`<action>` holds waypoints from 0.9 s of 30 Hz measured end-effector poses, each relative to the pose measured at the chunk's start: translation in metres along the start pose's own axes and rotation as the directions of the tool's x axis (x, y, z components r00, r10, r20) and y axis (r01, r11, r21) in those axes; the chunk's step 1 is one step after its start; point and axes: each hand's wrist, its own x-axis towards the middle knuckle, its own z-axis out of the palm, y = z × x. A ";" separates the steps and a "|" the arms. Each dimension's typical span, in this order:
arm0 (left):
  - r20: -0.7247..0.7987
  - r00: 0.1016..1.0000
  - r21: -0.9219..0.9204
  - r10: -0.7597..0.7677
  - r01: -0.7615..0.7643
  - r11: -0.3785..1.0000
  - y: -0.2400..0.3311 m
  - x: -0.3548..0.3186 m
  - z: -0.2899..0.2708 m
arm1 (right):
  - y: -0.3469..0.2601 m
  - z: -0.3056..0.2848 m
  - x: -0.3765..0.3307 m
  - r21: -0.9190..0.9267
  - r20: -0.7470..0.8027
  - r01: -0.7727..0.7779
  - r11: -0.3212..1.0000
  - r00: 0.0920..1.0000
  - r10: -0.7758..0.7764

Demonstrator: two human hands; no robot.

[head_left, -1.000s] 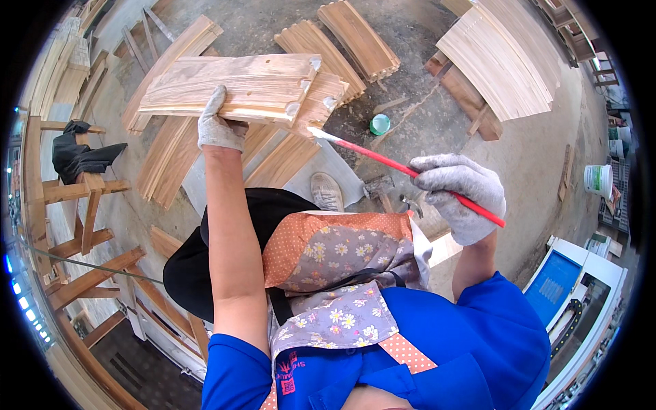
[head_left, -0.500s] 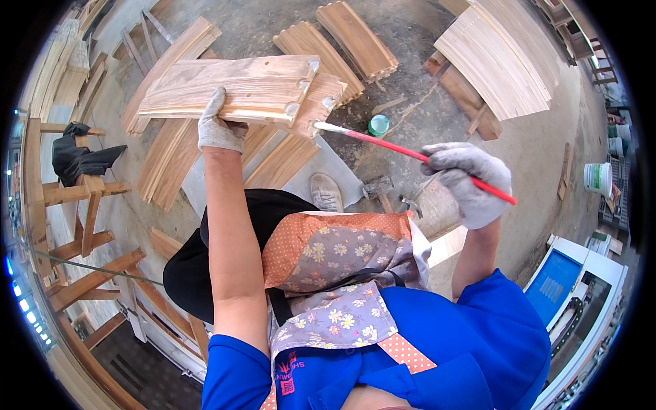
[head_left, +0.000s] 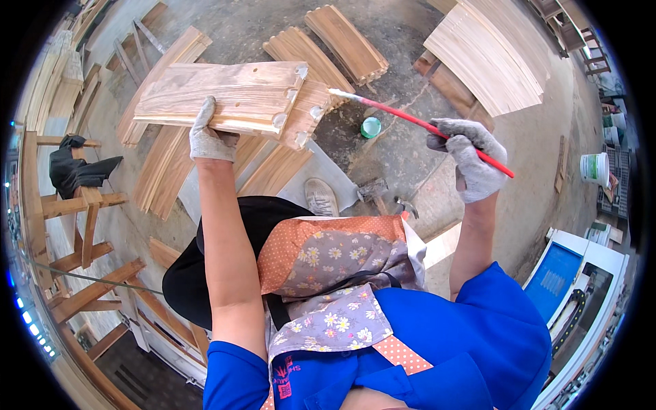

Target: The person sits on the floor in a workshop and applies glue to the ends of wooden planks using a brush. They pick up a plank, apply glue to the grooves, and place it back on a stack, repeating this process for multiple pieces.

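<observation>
My left hand (head_left: 213,139), in a pale work glove, is closed on the near edge of overlapping wooden boards (head_left: 212,92), held up and slightly tilted. White wet-looking patches, perhaps glue, mark the notched right ends of these boards. The gloved right hand (head_left: 475,156) grips a thin brush (head_left: 403,116) with a red handle, fingers wrapped round its rear part. White-coated, the brush's tip points left at the far corner of the lower board's end; whether it touches cannot be told. Below the boards' ends, a small green cup (head_left: 371,127) stands on the floor.
More wooden boards (head_left: 290,171) lie beneath the held ones, with further stacks (head_left: 347,44) beyond. A hammer (head_left: 406,208) rests near my shoe (head_left: 320,198). At left stands a wooden frame (head_left: 89,225) with a black cloth; a wide pale stack (head_left: 485,58) lies far right.
The brush tip has moved from the near corner of the lower board's end to its far corner. My right hand has gone slightly farther away; the left still holds the boards.
</observation>
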 end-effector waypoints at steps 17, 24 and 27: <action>0.102 0.994 -0.032 0.035 -0.032 0.999 0.002 -0.007 0.005 | 0.003 -0.037 0.006 0.171 0.039 0.034 0.985 0.998 -0.041; 0.068 0.997 -0.032 0.045 -0.043 0.999 0.001 -0.007 0.008 | 0.009 -0.029 0.007 0.129 0.110 0.056 0.990 0.991 -0.071; 0.068 0.997 -0.024 0.028 -0.027 0.999 0.002 -0.009 0.007 | 0.011 -0.024 0.009 0.081 0.128 0.058 0.995 0.989 -0.068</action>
